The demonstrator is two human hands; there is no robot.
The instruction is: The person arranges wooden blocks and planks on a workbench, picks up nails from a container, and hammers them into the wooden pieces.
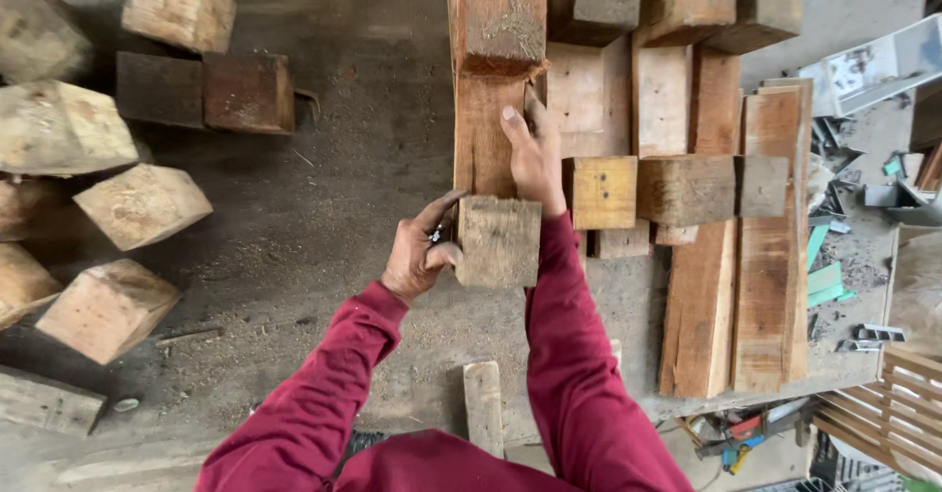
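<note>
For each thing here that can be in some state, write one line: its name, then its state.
Wooden block: upright at the plank's near end, gripped on its left side.
Left hand: closed on the block, small metal pieces under the thumb.
Right hand: open, flat on the plank.
Long plank: lying flat on the table.
Loose blocks: scattered at left, some tilted.

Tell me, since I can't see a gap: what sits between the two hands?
In the head view, a square wooden block sits between the left hand and right hand, touching both.
</note>
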